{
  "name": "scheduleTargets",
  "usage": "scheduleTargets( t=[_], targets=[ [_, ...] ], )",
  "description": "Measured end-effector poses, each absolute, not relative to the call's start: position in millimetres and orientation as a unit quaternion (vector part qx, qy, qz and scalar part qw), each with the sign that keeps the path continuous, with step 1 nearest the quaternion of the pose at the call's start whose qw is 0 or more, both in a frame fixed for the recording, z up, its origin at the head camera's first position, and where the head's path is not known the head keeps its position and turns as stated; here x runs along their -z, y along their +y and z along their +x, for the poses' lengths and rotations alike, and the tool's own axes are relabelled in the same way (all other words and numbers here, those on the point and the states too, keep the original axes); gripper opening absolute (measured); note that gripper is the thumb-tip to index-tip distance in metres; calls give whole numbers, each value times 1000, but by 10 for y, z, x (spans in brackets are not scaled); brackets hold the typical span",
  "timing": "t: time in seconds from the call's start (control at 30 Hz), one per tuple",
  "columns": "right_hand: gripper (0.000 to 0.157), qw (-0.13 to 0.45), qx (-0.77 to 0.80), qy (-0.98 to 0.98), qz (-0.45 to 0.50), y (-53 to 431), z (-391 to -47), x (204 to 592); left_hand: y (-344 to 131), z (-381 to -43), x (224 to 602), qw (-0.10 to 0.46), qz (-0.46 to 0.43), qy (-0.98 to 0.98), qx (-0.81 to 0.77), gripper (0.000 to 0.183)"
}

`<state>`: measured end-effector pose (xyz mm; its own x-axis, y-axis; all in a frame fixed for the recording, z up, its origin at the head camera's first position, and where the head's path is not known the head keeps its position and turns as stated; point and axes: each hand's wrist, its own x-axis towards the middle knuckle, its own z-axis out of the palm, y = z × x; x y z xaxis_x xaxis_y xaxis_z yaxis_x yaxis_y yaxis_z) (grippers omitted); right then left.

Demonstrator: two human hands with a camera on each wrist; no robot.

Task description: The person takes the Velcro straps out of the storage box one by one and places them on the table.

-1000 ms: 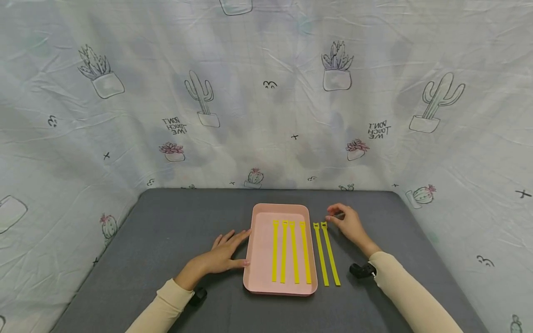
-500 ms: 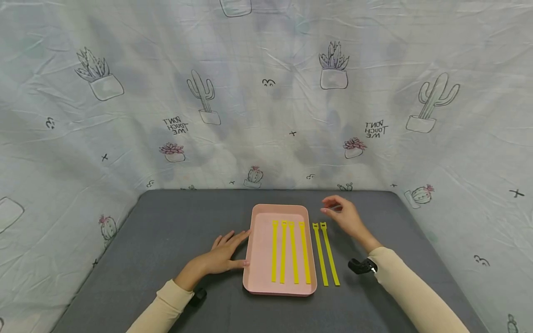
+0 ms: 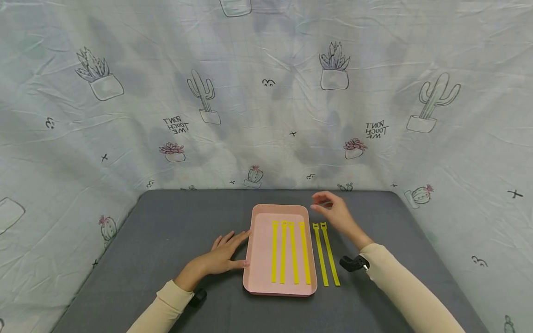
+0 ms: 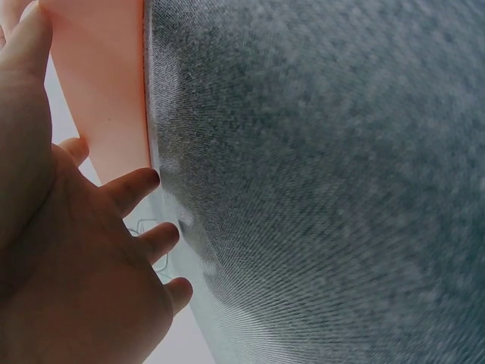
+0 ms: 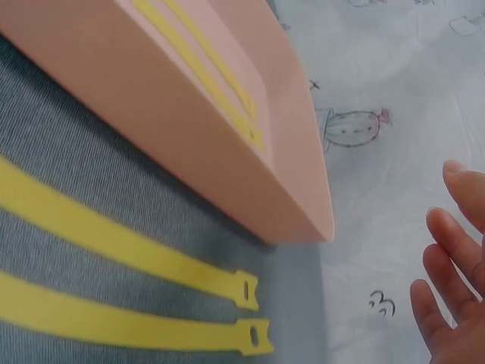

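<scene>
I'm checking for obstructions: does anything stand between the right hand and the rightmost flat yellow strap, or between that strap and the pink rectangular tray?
Nothing visible stands between the right hand and the rightmost flat yellow strap. Toward the pink rectangular tray lie a second yellow strap, then the tray's raised right wall.

Counted six yellow straps [image 3: 294, 254]: four in one pink tray [image 3: 260, 259], two right of it. Two hands [image 3: 220, 256]; two black wrist devices [image 3: 353, 264]; one table [image 3: 187, 212].

Left hand [image 3: 221, 255] spread low, right hand [image 3: 336, 213] loosely curved in mid-air
</scene>
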<state>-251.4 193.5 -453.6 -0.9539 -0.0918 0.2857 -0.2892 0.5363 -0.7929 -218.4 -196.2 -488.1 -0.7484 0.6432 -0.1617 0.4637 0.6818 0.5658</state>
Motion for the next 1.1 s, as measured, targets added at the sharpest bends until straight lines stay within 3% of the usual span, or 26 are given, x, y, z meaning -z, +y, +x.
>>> scheduleTargets(
  t=[0.77, 1.1],
  targets=[
    [30, 54, -510, -848, 131, 1462, -2658, 4568, -1922, -2214, 4848, 184, 300, 898, -265, 88],
    [36, 42, -508, -852, 117, 1274, -2723, 4656, -1914, -2219, 4861, 178, 294, 901, -265, 88]
  ],
)
